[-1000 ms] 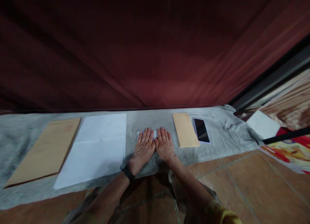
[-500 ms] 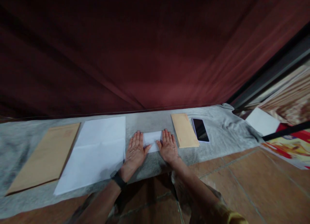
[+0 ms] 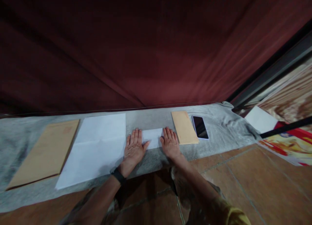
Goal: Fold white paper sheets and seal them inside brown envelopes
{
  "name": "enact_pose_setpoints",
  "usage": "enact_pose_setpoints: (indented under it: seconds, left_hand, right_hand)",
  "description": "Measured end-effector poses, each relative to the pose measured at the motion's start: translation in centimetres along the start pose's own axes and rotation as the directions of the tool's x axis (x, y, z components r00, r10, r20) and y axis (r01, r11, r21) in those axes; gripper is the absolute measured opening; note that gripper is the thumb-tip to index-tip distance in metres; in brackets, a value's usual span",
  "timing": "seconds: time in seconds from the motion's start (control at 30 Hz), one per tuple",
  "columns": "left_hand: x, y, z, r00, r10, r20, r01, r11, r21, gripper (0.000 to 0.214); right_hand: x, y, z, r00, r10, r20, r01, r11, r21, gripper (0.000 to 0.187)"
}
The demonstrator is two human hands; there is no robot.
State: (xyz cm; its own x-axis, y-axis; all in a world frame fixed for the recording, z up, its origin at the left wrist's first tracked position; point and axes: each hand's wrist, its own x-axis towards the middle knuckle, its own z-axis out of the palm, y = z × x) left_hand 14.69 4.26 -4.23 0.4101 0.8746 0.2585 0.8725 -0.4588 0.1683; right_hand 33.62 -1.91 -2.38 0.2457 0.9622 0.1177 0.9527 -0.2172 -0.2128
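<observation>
A small folded white paper (image 3: 152,137) lies on the grey cloth (image 3: 219,127) in front of me. My left hand (image 3: 133,149) rests flat and open on the cloth at the paper's left end, thumb touching it. At the paper's right end my right hand (image 3: 171,143) lies flat and open too. A black band sits on my left wrist (image 3: 119,176). Neither hand holds anything.
A large white sheet (image 3: 96,147) and a big brown envelope (image 3: 46,152) lie to the left. A small brown envelope (image 3: 184,131) and a dark phone (image 3: 200,127) lie to the right. A dark red curtain (image 3: 146,49) hangs behind. Brown tiles (image 3: 243,186) cover the floor nearby.
My hands, which lay side by side over the small paper, have slid apart to its two ends, uncovering it.
</observation>
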Motion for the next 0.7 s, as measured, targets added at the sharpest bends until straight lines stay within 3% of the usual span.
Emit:
enact_pose_setpoints:
  seconds: [0.23,0.47,0.6,0.7]
  left_hand:
    - [0.0,0.2,-0.2,1.000,-0.002,0.025,0.002,1.000,-0.010,0.077]
    - [-0.1,0.1,-0.3,0.999,0.036,-0.038,-0.037,0.999,-0.011,0.074]
    - [-0.1,0.2,-0.6,0.998,0.043,-0.045,-0.046,0.997,-0.061,0.072]
    - [0.7,0.0,-1.0,1.000,0.009,-0.023,-0.013,0.986,-0.164,0.071]
  right_hand:
    - [1.5,-1.0,-2.1,0.991,0.114,0.067,-0.118,0.991,0.055,0.039]
    - [3.8,0.0,-1.1,0.971,0.223,0.084,-0.238,0.931,0.277,0.025]
    - [5.1,1.4,-0.7,0.973,0.152,0.174,-0.225,0.793,0.566,0.014]
    - [5.6,2.1,-1.3,0.968,0.061,0.244,-0.237,0.543,0.806,0.016]
